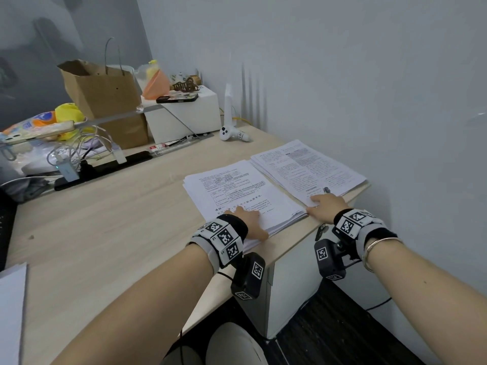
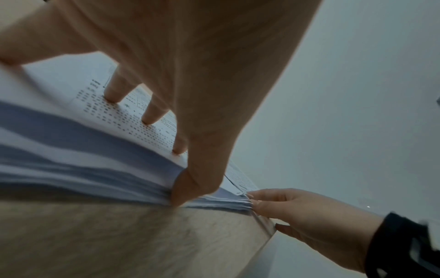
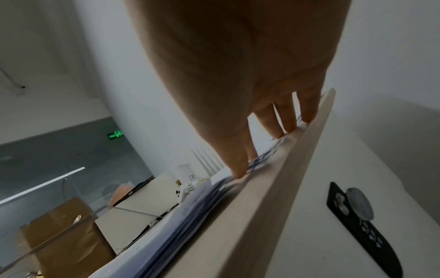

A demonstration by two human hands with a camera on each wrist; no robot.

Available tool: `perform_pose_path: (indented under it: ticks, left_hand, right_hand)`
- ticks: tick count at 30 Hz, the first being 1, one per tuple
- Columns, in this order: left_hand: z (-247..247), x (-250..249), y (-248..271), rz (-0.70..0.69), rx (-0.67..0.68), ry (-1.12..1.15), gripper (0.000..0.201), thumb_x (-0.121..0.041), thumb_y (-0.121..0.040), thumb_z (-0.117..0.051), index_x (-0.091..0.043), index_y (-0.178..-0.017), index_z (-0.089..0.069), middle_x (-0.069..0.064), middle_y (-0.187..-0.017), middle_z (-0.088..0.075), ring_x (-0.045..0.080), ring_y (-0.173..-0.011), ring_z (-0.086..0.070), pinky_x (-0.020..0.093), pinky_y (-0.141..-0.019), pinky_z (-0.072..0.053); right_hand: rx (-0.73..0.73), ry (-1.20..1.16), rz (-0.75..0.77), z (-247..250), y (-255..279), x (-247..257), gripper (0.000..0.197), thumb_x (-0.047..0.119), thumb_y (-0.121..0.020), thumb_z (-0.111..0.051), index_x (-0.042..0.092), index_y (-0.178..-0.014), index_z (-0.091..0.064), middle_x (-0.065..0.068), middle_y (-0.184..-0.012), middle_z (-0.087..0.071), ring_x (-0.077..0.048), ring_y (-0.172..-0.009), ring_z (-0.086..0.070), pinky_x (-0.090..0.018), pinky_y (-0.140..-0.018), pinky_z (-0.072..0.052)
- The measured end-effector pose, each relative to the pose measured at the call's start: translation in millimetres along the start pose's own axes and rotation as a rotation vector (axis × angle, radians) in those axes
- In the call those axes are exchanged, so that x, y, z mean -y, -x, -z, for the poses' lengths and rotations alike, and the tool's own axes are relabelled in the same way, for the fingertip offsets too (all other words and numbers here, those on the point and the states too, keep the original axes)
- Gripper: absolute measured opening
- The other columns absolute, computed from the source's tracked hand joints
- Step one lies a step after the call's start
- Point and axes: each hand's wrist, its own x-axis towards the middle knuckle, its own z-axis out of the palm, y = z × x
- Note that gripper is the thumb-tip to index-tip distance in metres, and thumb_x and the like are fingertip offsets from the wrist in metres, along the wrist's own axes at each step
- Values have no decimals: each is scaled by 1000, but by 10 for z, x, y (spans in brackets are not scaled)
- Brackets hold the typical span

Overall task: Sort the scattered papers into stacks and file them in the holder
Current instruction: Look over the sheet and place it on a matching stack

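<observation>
Two stacks are lying side by side on the bench (image 1: 105, 219): left hand (image 1: 249, 222) pressing flat on the left stack (image 1: 245, 193), right hand (image 1: 325, 206) resting open-fingered on the right stack (image 1: 308, 167). Filing is remaining; no holder showing.

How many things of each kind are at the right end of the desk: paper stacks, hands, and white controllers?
Paper stacks: 2, the left stack and the right stack
Hands: 2, the left hand and the right hand
White controllers: 1, the controller
Total: 5
</observation>
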Motion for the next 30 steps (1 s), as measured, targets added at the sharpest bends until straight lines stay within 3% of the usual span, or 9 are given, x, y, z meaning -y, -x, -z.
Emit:
perform_pose_path:
  ticks: [3,8,11,14,18,22,26,30]
  left_hand:
    - [30,124,-41,10,-1,29,58,-47,-88,-49,-21,-138,-35,14,-138,-38,34,-119,-45,44,-98,-40]
    - [125,384,-150,23,-56,55,54,-37,-94,-44,-18,-143,-32,12,-142,-38,28,-127,-40,40,-104,-37]
    - [150,536,-268,50,-86,99,51,-39,-91,-46,-23,-140,-37,10,-139,-38,31,-126,-38,41,-106,-32]
    - [152,622,-363,64,-101,167,50,-37,-92,-46,-26,-140,-37,11,-146,-30,37,-134,-26,45,-108,-25]
    - [139,658,-452,43,-141,234,47,-37,-94,-47,-26,-138,-40,11,-147,-29,39,-137,-20,45,-108,-24]
    - [159,657,-428,8,-176,277,57,-49,-91,-51,-26,-141,-37,12,-149,-28,34,-138,-20,40,-113,-17]
    - [149,696,-326,55,-219,394,88,-71,-79,-50,-36,-149,-12,3,-159,-5,28,-146,0,54,-115,-8]
    - [190,770,-64,65,-327,373,84,-73,-79,-47,-39,-148,-12,-1,-159,-7,25,-145,-3,62,-111,-9]
  right_hand:
    - [28,62,7,52,-30,123,47,38,-99,-36,14,-138,-41,-11,-143,-43,-29,-130,-41,-35,-110,-28]
    - [55,76,29,66,-191,401,50,39,-100,-34,14,-143,-34,-12,-148,-36,-29,-135,-35,-37,-112,-27]
    - [85,25,51,79,-352,572,52,40,-99,-38,13,-143,-36,-11,-148,-36,-30,-135,-34,-38,-113,-26]
    - [119,-64,103,62,-527,678,50,32,-96,-44,15,-143,-37,-10,-150,-35,-29,-136,-34,-39,-113,-28]
    - [126,-153,113,15,-709,678,55,31,-92,-50,17,-144,-37,-14,-151,-30,-30,-137,-33,-37,-115,-26]
    - [133,-139,99,70,-623,706,59,32,-93,-52,18,-146,-31,-18,-155,-13,-35,-141,-21,-40,-117,-19]
    - [91,-127,129,76,-464,749,71,37,-90,-57,26,-149,-20,-12,-158,2,-34,-146,0,-47,-118,-9]
    - [30,-200,209,60,-197,879,71,34,-90,-59,30,-149,-20,-8,-159,4,-28,-146,4,-46,-119,-8]
